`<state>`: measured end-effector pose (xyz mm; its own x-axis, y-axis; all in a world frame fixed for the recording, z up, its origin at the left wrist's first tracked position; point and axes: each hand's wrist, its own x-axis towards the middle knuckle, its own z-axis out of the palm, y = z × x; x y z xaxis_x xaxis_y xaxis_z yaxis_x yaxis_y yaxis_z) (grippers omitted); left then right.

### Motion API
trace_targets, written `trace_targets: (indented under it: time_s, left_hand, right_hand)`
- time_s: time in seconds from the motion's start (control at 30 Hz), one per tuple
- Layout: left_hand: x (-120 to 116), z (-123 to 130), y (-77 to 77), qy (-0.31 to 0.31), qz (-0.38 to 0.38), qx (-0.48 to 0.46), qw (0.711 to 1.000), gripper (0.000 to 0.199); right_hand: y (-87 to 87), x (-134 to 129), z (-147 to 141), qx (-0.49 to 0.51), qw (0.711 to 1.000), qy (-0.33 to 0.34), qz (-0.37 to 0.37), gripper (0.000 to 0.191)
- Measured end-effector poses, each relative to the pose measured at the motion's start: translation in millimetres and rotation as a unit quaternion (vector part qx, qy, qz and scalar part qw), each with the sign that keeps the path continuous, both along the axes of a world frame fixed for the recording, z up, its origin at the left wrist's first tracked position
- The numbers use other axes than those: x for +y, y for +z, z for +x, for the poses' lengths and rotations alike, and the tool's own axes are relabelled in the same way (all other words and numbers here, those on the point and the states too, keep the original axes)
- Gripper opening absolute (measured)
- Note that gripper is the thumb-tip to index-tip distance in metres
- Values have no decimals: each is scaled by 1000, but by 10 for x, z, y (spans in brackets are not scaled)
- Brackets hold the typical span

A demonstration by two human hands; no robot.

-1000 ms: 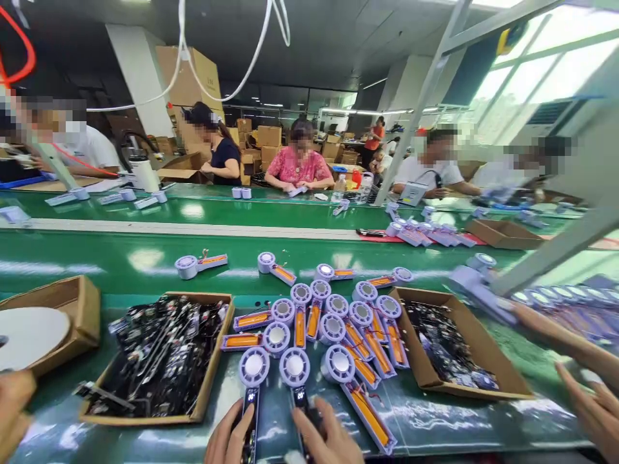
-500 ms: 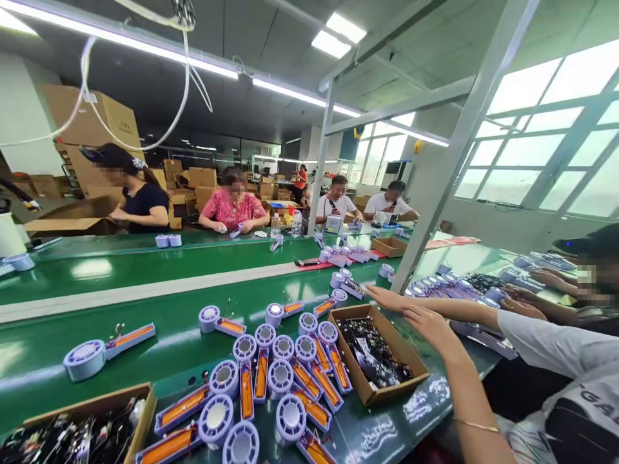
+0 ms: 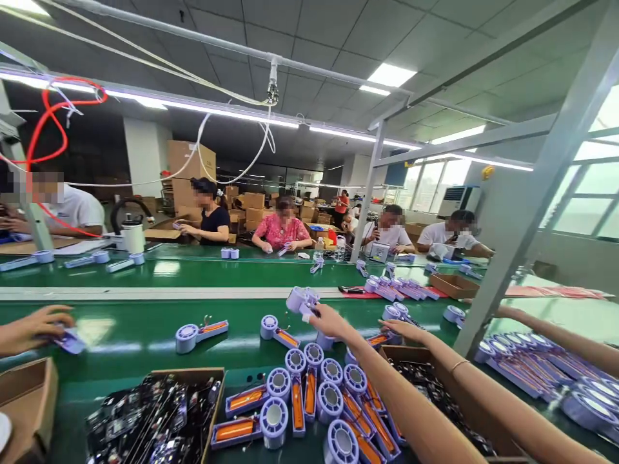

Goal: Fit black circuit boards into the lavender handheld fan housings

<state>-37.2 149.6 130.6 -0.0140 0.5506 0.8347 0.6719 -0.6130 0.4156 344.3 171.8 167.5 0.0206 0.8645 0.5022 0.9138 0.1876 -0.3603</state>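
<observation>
My right hand (image 3: 331,322) reaches in from the lower right, closed on lavender handheld fan housings (image 3: 296,299) with round heads, held above the green table. Two heads show close together there; the handle part is mostly hidden by my fingers. Below my forearm several open fan housings (image 3: 273,416) lie crowded together, with orange strips in their handles. One more open fan housing (image 3: 187,338) lies apart to the left. My left hand is not in view.
Cardboard boxes of dark electronic parts (image 3: 159,419) stand left and right of the pile. A co-worker's braceleted arm (image 3: 476,380) reaches in from the right. Another person's hand (image 3: 48,328) holds a lavender piece at left. A metal post (image 3: 520,225) rises at right.
The view has swung left, so the scene sits further right. My right hand has come into view with the fan housings. A co-worker's hand at far left now shows.
</observation>
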Motion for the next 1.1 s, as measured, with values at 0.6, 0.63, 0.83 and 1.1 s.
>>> trace_targets:
  time_s: [0.6,0.63,0.83,1.1]
  left_hand:
    - [1132,-633,585,135,-67,84,985,31]
    - [1172,-473,469,129,-88,102,982,29]
    - [1510,513,-12,92,-234,246,936,29]
    - [1951,633,225,118,-385,329,854,34]
  right_hand:
    - [-43,1058,-497,-76,954,13,-290,32]
    - [-63,1060,-500,-86,948,37,-304,31]
    - [-194,1101,-749,-98,902,117,-404,27]
    - [-35,1207,-705,-36,957,105,-269,30]
